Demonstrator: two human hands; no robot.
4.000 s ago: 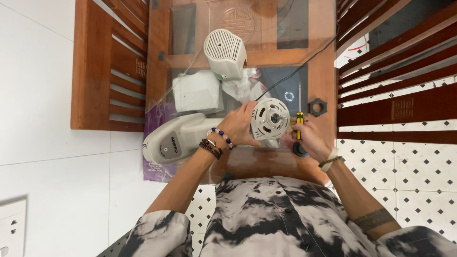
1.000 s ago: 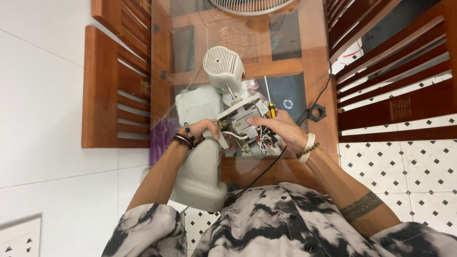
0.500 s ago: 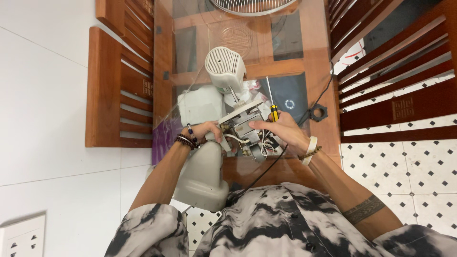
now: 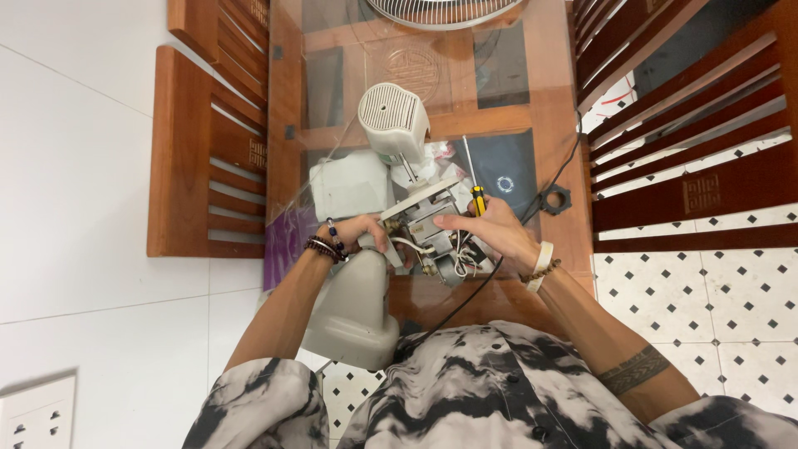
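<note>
An opened fan motor assembly (image 4: pixel 432 233) with bare wires and metal parts lies at the near edge of a glass-topped wooden table (image 4: pixel 549 116). My left hand (image 4: pixel 353 233) grips its left side, where it joins the grey fan stand (image 4: pixel 353 303) that leans over the table edge toward me. My right hand (image 4: pixel 490 229) rests on the motor's right side, fingers on the parts. A yellow-handled screwdriver (image 4: pixel 475 195) lies just beyond my right hand; whether the hand touches it I cannot tell.
A white round motor cover (image 4: pixel 392 116) and a white housing piece (image 4: pixel 349 183) lie behind the motor. A black nut (image 4: pixel 554 199) and a small ring (image 4: pixel 504 183) sit right. A fan grille (image 4: pixel 445 10) lies far. Wooden chairs (image 4: pixel 208 150) flank the table. A black cord (image 4: pixel 465 295) trails down.
Four seconds ago my hands held a round white part with the stand lying left. Now the stand points toward me and the open motor faces up; over the last second both hands barely moved.
</note>
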